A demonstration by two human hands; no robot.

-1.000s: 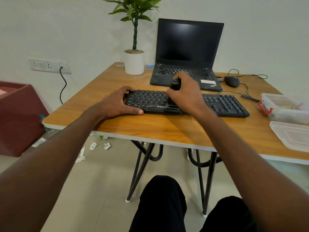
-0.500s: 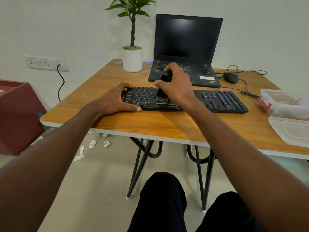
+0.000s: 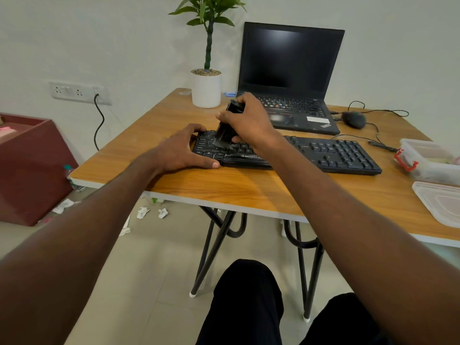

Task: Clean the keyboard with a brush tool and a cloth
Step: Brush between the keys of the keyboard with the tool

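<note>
A black keyboard [image 3: 323, 153] lies across the middle of the wooden table [image 3: 249, 188], its long side running from about 9 o'clock to 3 o'clock. The left hand [image 3: 181, 150] rests at the keyboard's 9 o'clock end, fingers curled over the far corner and the thumb laid straight along the near edge, so it grips that end. The right hand [image 3: 249, 120] is wrapped around a black brush tool [image 3: 227, 125], fingers curled round its body; the tool tilts with its top toward 12 o'clock and its dark bristles touching the keys in the left part of the keyboard, just beside the left hand. At 12 o'clock from the keyboard an open laptop [image 3: 291, 70] with a dark screen stands near the wall, and at 11 o'clock a potted plant [image 3: 206, 88] sits in a white pot. A black mouse [image 3: 353, 119] lies at 2 o'clock, its cable looping over the table. At 3 o'clock a clear container [image 3: 428, 158] with a red clasp stands near the table's edge, with a clear lid [image 3: 440, 202] at 4 o'clock. Scraps of white paper [image 3: 143, 212] lie on the floor below the table's left side.
</note>
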